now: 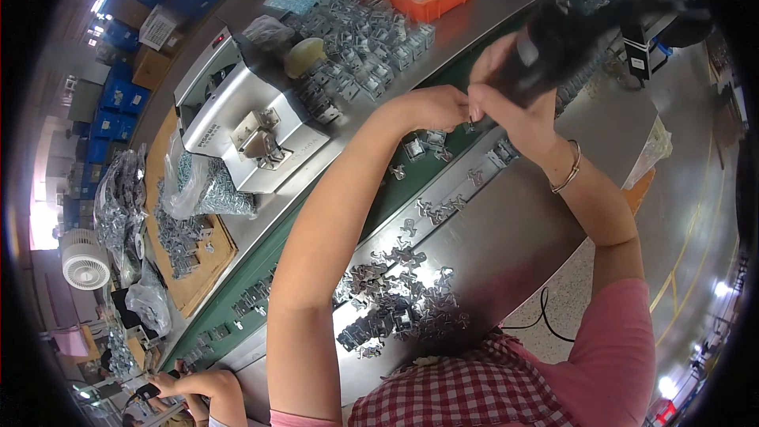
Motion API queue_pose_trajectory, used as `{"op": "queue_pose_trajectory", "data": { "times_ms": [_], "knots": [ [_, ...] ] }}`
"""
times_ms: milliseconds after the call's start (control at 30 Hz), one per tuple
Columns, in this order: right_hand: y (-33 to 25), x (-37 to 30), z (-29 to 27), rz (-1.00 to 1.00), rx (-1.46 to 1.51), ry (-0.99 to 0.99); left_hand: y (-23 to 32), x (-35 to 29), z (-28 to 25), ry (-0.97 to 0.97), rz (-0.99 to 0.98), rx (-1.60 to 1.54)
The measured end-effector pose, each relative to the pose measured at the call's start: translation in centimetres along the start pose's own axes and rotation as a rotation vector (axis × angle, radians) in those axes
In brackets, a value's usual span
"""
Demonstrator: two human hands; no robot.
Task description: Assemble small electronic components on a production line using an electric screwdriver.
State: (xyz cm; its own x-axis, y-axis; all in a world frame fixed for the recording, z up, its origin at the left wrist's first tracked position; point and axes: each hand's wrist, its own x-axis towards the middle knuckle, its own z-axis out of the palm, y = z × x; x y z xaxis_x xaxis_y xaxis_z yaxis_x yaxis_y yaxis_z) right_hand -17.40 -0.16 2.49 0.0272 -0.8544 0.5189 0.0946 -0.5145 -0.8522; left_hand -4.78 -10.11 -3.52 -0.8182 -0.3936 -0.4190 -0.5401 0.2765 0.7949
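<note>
Aim the thick black tool (544,51), gripped by the right hand (518,115), straight; I can't tell if the curled left hand (435,107) grips anything

Left hand (436,107) curled; right hand (519,120) gripping, elbow bent.

Silver machine (241,111), left: bold dark lettering on its side, smaller line of characters beneath. Red display (220,38) at its top, too small to read. White labels on far clear bag (296,3) and far-right black box (636,45), print illegible. Far-left pale carton (158,28): dark print, unreadable.
</note>
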Motion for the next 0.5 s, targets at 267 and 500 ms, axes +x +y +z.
{"op": "queue_pose_trajectory", "data": {
  "times_ms": [267, 500],
  "knots": [
    [0.8, -0.9, 0.1, -0.127, -0.017, 0.021, -1.4, 1.4, 0.5, 0.062, 0.082, -0.061],
    [-1.0, -0.2, -3.5, -0.048, 0.046, 0.251, 2.5, -3.6, 1.1, 0.553, 0.015, 0.06]
  ]
}}
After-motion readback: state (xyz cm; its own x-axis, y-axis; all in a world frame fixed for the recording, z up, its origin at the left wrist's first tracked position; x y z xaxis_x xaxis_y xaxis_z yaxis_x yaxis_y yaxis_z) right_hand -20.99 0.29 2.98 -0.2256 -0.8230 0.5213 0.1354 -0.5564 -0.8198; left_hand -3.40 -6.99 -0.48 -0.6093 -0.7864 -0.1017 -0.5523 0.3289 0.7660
